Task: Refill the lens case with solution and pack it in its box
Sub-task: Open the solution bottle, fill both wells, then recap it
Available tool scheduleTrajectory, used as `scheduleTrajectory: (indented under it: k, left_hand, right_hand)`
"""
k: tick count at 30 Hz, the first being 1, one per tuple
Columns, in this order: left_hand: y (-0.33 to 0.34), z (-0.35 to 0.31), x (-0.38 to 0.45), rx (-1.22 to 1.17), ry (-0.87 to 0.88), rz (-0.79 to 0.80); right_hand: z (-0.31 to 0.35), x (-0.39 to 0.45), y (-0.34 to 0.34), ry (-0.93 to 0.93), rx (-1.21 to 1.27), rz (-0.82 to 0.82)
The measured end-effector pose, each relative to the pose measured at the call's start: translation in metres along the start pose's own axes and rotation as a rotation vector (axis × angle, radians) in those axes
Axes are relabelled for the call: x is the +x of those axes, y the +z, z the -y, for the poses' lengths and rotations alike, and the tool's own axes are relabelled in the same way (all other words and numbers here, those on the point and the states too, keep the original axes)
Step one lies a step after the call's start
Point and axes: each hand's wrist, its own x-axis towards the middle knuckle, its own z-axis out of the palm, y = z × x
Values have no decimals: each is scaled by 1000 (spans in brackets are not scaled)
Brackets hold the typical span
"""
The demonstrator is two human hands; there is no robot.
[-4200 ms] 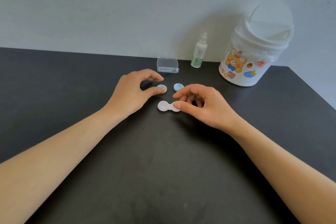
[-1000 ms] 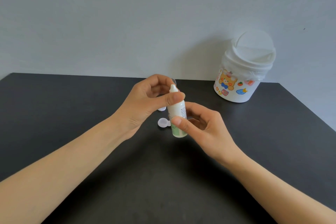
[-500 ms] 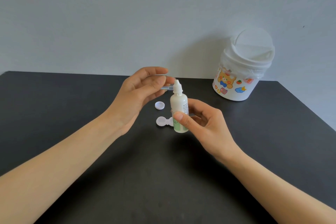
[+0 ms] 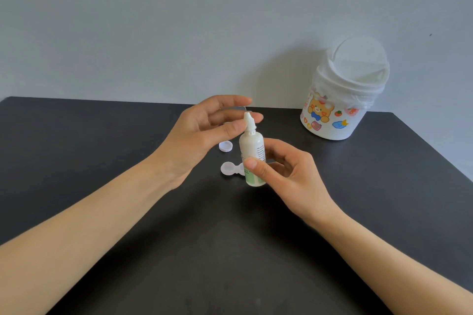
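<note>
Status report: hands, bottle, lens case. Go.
Right hand grips solution bottle upright. Left hand at its cap, thumb touching. Lens case open on table, loose lid beside. Nothing blocking.

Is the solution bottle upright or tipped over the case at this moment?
Upright: the right hand holds the solution bottle with its nozzle pointing up, and the left hand is at its cap.
</note>
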Motion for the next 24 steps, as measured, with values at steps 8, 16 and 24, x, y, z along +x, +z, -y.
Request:
scheduleTrajectory:
  k: [8,16,24]
  left_hand:
    - [2,-3,0,48,1,-23]
    - [-4,1,1,9,15,13]
    - [-9,7,4,-141,16,-132]
  right_hand:
    - [-5,0,1,-6,-55,9]
    - [-5,0,0,8,-68,-1]
    - [-7,0,0,-5,-96,-10]
